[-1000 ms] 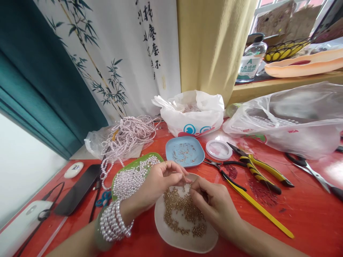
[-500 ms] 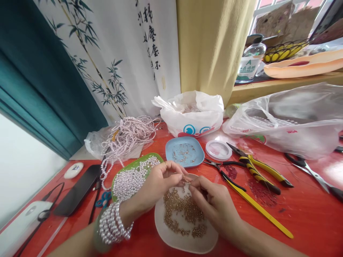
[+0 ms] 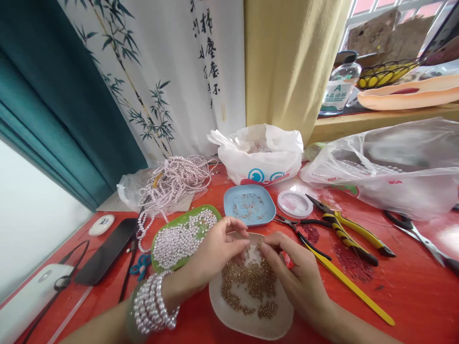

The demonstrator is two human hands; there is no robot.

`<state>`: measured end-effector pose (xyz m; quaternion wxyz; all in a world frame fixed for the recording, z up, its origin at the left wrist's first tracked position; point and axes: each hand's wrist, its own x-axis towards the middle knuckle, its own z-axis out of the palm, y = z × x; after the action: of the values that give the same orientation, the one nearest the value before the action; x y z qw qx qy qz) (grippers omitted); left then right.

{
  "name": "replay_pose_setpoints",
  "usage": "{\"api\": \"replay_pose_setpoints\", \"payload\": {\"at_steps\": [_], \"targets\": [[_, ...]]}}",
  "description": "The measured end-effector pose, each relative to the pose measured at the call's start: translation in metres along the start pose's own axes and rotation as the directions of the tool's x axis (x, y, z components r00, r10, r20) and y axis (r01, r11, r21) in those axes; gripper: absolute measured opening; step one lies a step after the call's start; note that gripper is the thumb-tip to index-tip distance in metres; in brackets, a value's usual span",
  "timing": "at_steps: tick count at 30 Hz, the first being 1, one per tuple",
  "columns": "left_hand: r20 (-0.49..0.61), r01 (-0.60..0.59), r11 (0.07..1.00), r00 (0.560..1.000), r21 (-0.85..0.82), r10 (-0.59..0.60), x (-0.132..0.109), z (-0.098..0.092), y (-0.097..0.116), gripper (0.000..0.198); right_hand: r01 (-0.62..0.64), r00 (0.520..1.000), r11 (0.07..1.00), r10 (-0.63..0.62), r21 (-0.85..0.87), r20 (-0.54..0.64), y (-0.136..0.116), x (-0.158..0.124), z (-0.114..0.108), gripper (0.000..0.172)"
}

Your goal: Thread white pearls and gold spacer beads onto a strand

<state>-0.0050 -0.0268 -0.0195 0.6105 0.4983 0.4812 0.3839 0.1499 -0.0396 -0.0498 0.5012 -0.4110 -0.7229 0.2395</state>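
Over a whitish tray [image 3: 251, 329] of small gold beads [image 3: 251, 282], both my hands are raised close together. My right hand [image 3: 299, 272] is closed in a pinch, with a tiny gold bead at its fingertips. My left hand [image 3: 215, 246] has its fingers curled in toward the thumb; whatever lies inside them is hidden. Several strands of pearly beads form a bracelet [image 3: 152, 301] on the left wrist. Partly behind that hand is a green tray [image 3: 156, 263] of pale pink pearl beads [image 3: 182, 234]. A blue tray [image 3: 268, 210] with small metal pins stands beyond both hands.
Right of the trays lie small pliers [image 3: 299, 229], larger yellow-and-black pliers [image 3: 339, 227], a yellow stick [image 3: 358, 291] and scissors [image 3: 416, 234]. Behind are bead strands [image 3: 175, 186], a round lid [image 3: 294, 204] and plastic bags [image 3: 258, 157]. A phone [image 3: 107, 253] is at left.
My hands have moved apart slightly, opening a gap between their fingertips. The whole view has shifted a little; the trays and tools stay in place.
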Motion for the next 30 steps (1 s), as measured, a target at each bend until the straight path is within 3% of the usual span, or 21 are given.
{"api": "replay_pose_setpoints", "payload": {"at_steps": [5,10,21,30], "targets": [[0.108,0.091,0.993,0.991,-0.081,-0.082,-0.009,0.008,0.007,0.017,0.044,0.999,0.998,-0.042,0.052,-0.034,-0.004,0.003,-0.001,0.014],[0.218,0.216,0.951,0.962,-0.222,-0.167,-0.014,0.012,0.005,0.023,0.046,0.999,0.995,-0.043,0.091,-0.031,-0.006,0.002,-0.002,0.012],[0.167,0.144,0.953,0.981,-0.265,-0.102,-0.008,0.004,0.002,0.017,-0.072,0.997,0.991,0.075,0.116,-0.023,-0.003,0.008,-0.007,0.015],[0.180,0.185,0.960,0.972,-0.212,-0.148,-0.008,0.003,0.000,0.015,-0.046,0.999,0.985,0.043,0.165,0.017,-0.004,0.007,-0.006,0.010]]}}
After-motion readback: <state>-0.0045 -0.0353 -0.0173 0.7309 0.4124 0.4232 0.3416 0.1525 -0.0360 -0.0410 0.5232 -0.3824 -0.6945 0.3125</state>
